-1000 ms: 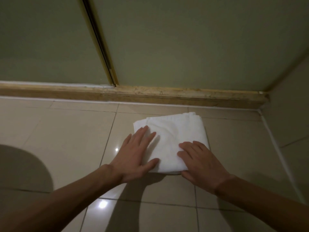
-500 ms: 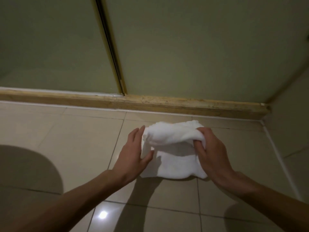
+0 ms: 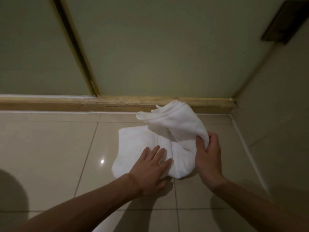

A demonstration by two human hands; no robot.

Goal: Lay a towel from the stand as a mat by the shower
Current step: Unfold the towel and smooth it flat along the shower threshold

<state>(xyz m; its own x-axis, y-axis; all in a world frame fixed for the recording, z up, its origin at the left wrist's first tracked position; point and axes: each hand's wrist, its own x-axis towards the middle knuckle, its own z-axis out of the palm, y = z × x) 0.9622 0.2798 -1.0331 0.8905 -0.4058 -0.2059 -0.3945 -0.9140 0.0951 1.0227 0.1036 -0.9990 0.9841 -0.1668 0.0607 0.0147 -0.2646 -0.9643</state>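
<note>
The left hand [image 3: 150, 166] lies flat, fingers straight and apart, pressing the near edge of the white towel [image 3: 138, 144] onto the tiled floor [image 3: 50, 148]. The towel lies just in front of the shower threshold [image 3: 66, 102]. The right hand [image 3: 209, 158] grips its raised fold, fingers curled round the cloth.

Flat left hand [image 3: 150, 166], curled right hand [image 3: 209, 158]
</note>
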